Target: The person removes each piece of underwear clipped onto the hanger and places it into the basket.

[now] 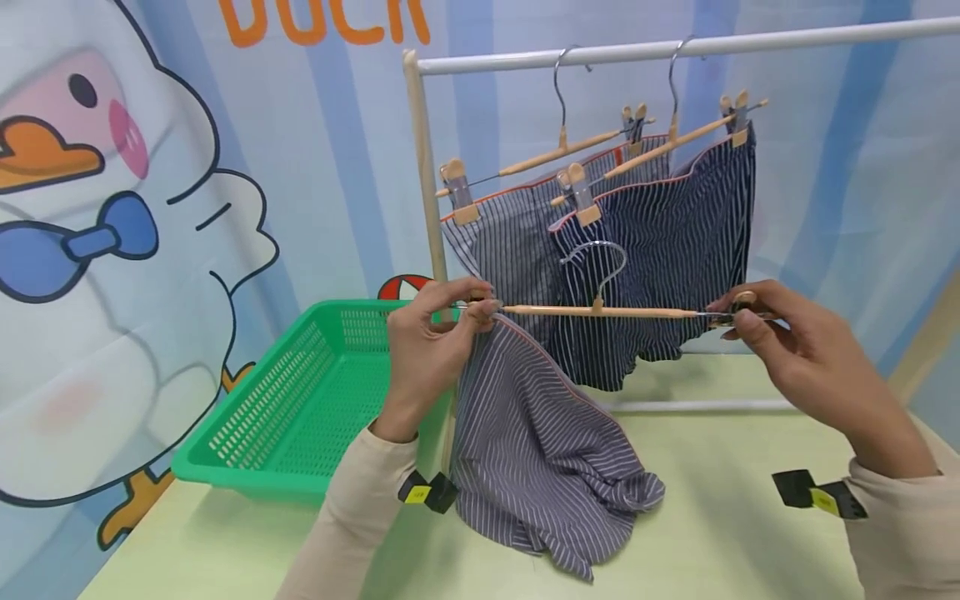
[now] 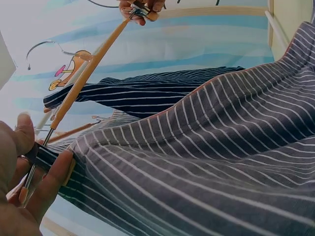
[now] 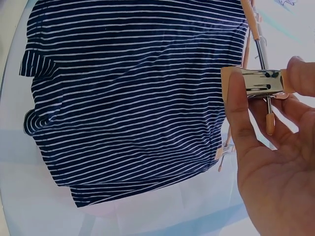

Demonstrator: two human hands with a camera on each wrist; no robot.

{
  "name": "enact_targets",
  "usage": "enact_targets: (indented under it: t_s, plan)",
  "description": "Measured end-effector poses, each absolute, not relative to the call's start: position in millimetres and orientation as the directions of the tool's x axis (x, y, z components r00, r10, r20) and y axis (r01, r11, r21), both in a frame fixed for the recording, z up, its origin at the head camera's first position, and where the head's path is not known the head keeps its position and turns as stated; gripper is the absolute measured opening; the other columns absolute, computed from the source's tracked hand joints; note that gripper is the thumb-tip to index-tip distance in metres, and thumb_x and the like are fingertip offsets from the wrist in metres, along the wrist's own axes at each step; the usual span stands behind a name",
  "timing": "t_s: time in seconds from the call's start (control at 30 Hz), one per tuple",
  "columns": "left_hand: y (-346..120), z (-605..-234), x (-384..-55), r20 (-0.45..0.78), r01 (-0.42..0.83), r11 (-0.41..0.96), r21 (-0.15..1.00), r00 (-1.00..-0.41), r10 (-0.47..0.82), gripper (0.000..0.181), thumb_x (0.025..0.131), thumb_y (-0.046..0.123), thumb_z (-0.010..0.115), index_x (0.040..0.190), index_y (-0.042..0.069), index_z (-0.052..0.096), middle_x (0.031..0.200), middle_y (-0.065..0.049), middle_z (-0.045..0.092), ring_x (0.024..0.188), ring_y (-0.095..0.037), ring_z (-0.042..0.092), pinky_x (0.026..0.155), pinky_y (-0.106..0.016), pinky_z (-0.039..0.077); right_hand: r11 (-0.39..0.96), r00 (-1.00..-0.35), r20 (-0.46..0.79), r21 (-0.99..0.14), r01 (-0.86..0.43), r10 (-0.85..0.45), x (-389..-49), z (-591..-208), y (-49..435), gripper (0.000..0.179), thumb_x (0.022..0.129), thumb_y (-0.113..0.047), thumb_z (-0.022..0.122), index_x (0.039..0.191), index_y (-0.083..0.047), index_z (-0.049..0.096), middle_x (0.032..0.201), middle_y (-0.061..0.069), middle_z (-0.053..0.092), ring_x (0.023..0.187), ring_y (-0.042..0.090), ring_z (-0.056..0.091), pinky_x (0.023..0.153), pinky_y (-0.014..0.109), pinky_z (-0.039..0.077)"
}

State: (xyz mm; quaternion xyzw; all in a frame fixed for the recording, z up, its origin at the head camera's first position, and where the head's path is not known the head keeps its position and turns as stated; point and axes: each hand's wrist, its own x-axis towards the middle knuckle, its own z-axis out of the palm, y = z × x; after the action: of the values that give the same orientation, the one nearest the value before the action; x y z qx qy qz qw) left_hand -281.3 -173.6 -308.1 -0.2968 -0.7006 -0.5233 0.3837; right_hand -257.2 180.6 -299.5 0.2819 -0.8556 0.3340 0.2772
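A wooden clip hanger is held level between both hands, its metal hook pointing up. At its left end my left hand pinches the clip, where a corner of grey striped cloth is caught. From there the grey striped garment with a red-edged waistband droops down in folds, its lower part on the table. My right hand grips the right clip between thumb and fingers; no cloth shows in that clip. In the left wrist view, the garment's waistband slopes away from the left fingers.
Behind the hands stands a rack with a white rail. On it hang grey striped shorts and navy striped shorts, each on a clip hanger. A green basket sits on the table at left, before a duck-printed backdrop.
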Motion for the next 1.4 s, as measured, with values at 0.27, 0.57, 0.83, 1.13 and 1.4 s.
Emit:
enact_targets:
  t_s: [0.27,0.57,0.83,1.13,1.4]
  plan:
    - [-175.3,-308.9,-285.5,0.858,0.819,0.315,0.479,-0.513,0.027,0.018,0.09,0.011,0.073,0.105,0.002,0.075,0.097,-0.015,0.071,0.081,-0.02,0.068,0.063,-0.027,0.059,0.611,-0.67,0.686,-0.409,-0.678,-0.284,-254.1,-301.6,180.5,0.023,0.103,-0.005,0.049,0.122,-0.006,0.061,0.115,-0.028,0.055,0.097,-0.019,0.057,0.087,-0.002,0.041]
    - [-172.5,-302.3,-299.2,0.846,0.825,0.303,0.477,-0.525,0.097,0.023,0.091,0.014,0.072,0.111,0.002,0.072,0.105,-0.015,0.072,0.087,-0.025,0.071,0.069,-0.027,0.06,0.641,-0.678,0.691,-0.407,-0.651,-0.25,-253.5,-301.6,183.6,0.023,0.104,-0.008,0.049,0.123,-0.005,0.06,0.116,-0.032,0.052,0.099,-0.023,0.054,0.088,-0.004,0.038]
    - [-169.8,-299.1,-309.6,0.836,0.834,0.227,0.503,-0.536,0.115,0.023,0.092,0.01,0.07,0.112,-0.001,0.071,0.107,-0.017,0.07,0.092,-0.024,0.07,0.077,-0.028,0.06,0.631,-0.688,0.694,-0.441,-0.638,-0.211,-253.5,-297.9,184.4,0.025,0.104,-0.012,0.049,0.127,-0.006,0.06,0.115,-0.036,0.053,0.104,-0.025,0.053,0.086,-0.004,0.037]
    - [-171.7,-295.2,-311.8,0.834,0.834,0.256,0.489,-0.533,0.144,0.023,0.092,0.009,0.069,0.112,-0.003,0.071,0.106,-0.019,0.071,0.092,-0.028,0.071,0.077,-0.028,0.06,0.642,-0.677,0.704,-0.421,-0.641,-0.215,-257.1,-297.6,186.4,0.024,0.104,-0.012,0.049,0.124,-0.005,0.06,0.111,-0.034,0.054,0.099,-0.023,0.055,0.086,-0.004,0.037]
    - [-178.7,-299.5,-305.6,0.794,0.791,0.319,0.522,-0.588,0.157,0.021,0.093,0.014,0.07,0.11,0.0,0.07,0.098,-0.016,0.072,0.086,-0.026,0.071,0.067,-0.032,0.061,0.634,-0.704,0.666,-0.439,-0.637,-0.245,-258.7,-297.9,183.6,0.02,0.105,-0.011,0.048,0.117,-0.004,0.062,0.106,-0.031,0.057,0.085,-0.019,0.057,0.079,-0.001,0.043]
